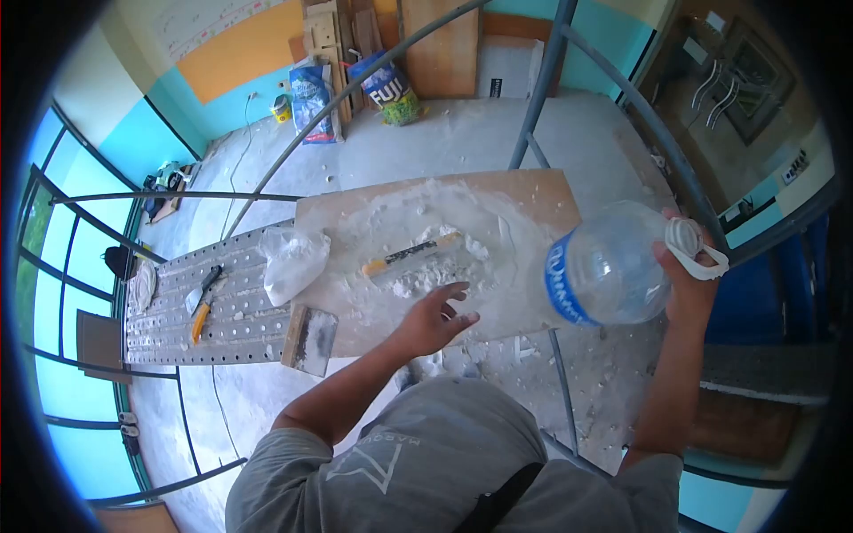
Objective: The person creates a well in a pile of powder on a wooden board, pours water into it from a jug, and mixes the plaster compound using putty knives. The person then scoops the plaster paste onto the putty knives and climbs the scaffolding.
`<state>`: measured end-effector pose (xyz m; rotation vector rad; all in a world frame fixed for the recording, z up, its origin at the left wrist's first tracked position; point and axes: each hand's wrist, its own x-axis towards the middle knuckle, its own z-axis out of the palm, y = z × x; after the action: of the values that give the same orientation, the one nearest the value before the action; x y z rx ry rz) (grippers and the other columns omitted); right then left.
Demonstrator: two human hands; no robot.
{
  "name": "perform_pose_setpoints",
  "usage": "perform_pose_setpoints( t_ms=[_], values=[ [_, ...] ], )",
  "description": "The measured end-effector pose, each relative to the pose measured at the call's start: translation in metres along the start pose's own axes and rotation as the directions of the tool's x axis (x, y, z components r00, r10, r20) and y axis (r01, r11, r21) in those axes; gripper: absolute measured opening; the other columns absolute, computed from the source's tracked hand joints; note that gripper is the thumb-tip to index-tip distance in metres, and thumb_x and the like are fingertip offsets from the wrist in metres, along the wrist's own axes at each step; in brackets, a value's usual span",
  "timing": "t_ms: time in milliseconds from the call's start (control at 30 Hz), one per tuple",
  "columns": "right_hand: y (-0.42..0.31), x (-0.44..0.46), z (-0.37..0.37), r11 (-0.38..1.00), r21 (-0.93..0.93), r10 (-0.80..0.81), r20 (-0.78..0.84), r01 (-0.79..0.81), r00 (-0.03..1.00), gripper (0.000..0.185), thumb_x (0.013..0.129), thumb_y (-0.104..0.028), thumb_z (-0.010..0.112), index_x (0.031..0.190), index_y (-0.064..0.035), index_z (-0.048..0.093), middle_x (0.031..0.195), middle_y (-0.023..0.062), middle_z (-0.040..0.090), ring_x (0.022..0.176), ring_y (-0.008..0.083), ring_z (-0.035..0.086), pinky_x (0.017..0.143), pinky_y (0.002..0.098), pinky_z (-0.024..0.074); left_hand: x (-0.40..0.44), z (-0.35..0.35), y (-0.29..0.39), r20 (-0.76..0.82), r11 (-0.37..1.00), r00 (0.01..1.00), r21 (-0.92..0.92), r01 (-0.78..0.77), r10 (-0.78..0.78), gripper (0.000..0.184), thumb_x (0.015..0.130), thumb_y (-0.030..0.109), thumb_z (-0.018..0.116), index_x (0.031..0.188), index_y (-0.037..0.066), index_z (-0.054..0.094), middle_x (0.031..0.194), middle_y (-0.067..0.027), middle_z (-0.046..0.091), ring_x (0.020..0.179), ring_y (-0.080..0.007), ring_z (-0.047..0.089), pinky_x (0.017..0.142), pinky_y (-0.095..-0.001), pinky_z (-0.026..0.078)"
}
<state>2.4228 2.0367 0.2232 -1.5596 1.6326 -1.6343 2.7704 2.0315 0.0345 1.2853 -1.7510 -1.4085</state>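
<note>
My right hand point(689, 280) grips a large clear water bottle point(613, 266) with a blue label at its neck, beside a white carry handle. The bottle is tilted over the right edge of a plywood board point(355, 324) and looks empty. Over the board's front part, my left hand point(435, 322) has its fingers apart and holds nothing. Just beyond it lies white powder point(426, 274) in a wet, smeared patch. A long, narrow tool point(410, 254), yellow at its ends and dark in the middle, rests in the powder; its kind is unclear.
A white plastic bag point(295, 265) and a wood-edged flat tool point(311, 339) sit at the board's left. A putty knife point(204, 289) and a yellow-handled tool point(202, 322) lie on the perforated metal platform point(244, 342). Scaffold bars point(542, 84) surround the platform.
</note>
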Motion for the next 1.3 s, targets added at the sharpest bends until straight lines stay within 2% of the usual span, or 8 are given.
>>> perform_pose_setpoints(
  t_ms=[133, 233, 267, 400, 600, 800, 900, 1300],
  values=[
    [-0.017, -0.002, 0.016, 0.997, 0.027, 0.057, 0.264, -0.066, 0.963, 0.052, 0.064, -0.014, 0.089, 0.108, -0.0024, 0.065, 0.105, 0.0074, 0.067, 0.095, 0.0141, 0.061, 0.083, 0.0299, 0.0505, 0.0, 0.032, 0.007, 0.095, 0.975, 0.991, -0.21, -0.077, 0.098, 0.122, 0.065, 0.038, 0.09, 0.155, 0.008, 0.013, 0.146, -0.0258, 0.038, 0.123, -0.0344, 0.053, 0.097, -0.0404, 0.051],
    [-0.016, -0.002, 0.039, 0.998, 0.059, 0.0, 0.438, -0.029, 0.899, 0.054, 0.061, -0.015, 0.091, 0.107, -0.003, 0.066, 0.104, 0.0062, 0.067, 0.094, 0.0133, 0.061, 0.081, 0.0293, 0.051, 0.001, 0.038, 0.016, 0.074, 0.952, 0.949, -0.017, -0.305, 0.306, 0.128, 0.059, 0.039, 0.092, 0.155, 0.008, 0.013, 0.147, -0.0246, 0.038, 0.126, -0.0365, 0.05, 0.101, -0.0454, 0.047],
    [-0.018, -0.002, 0.048, 0.999, 0.031, -0.007, 0.48, -0.009, 0.877, 0.054, 0.059, -0.017, 0.093, 0.104, -0.0039, 0.067, 0.099, 0.0063, 0.069, 0.09, 0.0139, 0.063, 0.079, 0.0296, 0.0521, -0.003, 0.037, 0.019, 0.101, 0.974, 0.97, -0.065, -0.215, 0.221, 0.133, 0.055, 0.039, 0.093, 0.155, 0.008, 0.011, 0.147, -0.0237, 0.039, 0.13, -0.0372, 0.046, 0.106, -0.048, 0.042],
    [-0.044, -0.008, 0.081, 0.987, -0.147, 0.038, 0.633, 0.072, 0.774, 0.052, 0.058, -0.024, 0.094, 0.098, -0.0039, 0.069, 0.091, 0.0094, 0.071, 0.082, 0.0172, 0.068, 0.075, 0.0326, 0.0541, -0.01, 0.039, 0.003, 0.302, 0.954, 0.948, -0.301, -0.007, 0.102, 0.131, 0.055, 0.036, 0.094, 0.154, 0.007, 0.012, 0.146, -0.022, 0.042, 0.135, -0.0369, 0.042, 0.108, -0.0474, 0.04],
    [-0.054, -0.011, 0.133, 0.861, -0.505, 0.373, 0.704, 0.057, 0.605, 0.054, 0.058, -0.028, 0.092, 0.098, -0.0003, 0.069, 0.092, 0.0122, 0.071, 0.08, 0.0207, 0.069, 0.074, 0.032, 0.054, -0.006, 0.093, -0.033, 0.396, 0.831, 0.907, -0.546, 0.107, 0.143, 0.108, 0.064, 0.025, 0.092, 0.148, 0.001, 0.027, 0.143, -0.019, 0.046, 0.134, -0.0318, 0.044, 0.112, -0.0451, 0.035],
    [0.013, -0.008, 0.167, 0.805, -0.59, 0.465, 0.693, 0.063, 0.551, 0.066, 0.057, -0.035, 0.092, 0.104, 0.0052, 0.069, 0.092, 0.016, 0.071, 0.081, 0.0237, 0.069, 0.074, 0.0331, 0.0535, -0.013, 0.142, -0.073, 0.441, 0.671, 0.879, -0.709, 0.217, 0.181, 0.113, 0.063, 0.041, 0.09, 0.149, 0.003, 0.027, 0.139, -0.0182, 0.049, 0.128, -0.0302, 0.048, 0.103, -0.0416, 0.046],
    [0.028, -0.012, 0.183, 0.782, -0.621, 0.537, 0.71, 0.046, 0.456, 0.074, 0.056, -0.039, 0.092, 0.106, 0.0093, 0.066, 0.096, 0.0192, 0.07, 0.086, 0.0258, 0.069, 0.078, 0.0333, 0.0531, -0.024, 0.137, -0.068, 0.593, 0.622, 0.788, -0.683, 0.383, 0.166, 0.118, 0.067, 0.042, 0.087, 0.151, 0.005, 0.014, 0.143, -0.0189, 0.043, 0.124, -0.033, 0.051, 0.09, -0.0432, 0.056],
    [0.075, -0.02, 0.214, 0.632, -0.762, 0.652, 0.622, 0.142, 0.433, 0.096, 0.049, -0.05, 0.092, 0.113, 0.0147, 0.061, 0.107, 0.0239, 0.067, 0.098, 0.0301, 0.067, 0.086, 0.0334, 0.0514, -0.042, 0.141, -0.077, 0.676, 0.448, 0.718, -0.701, 0.556, 0.167, 0.109, 0.071, 0.049, 0.083, 0.151, 0.009, 0.021, 0.144, -0.0169, 0.043, 0.128, -0.035, 0.047, 0.097, -0.0497, 0.05]
  ],
)
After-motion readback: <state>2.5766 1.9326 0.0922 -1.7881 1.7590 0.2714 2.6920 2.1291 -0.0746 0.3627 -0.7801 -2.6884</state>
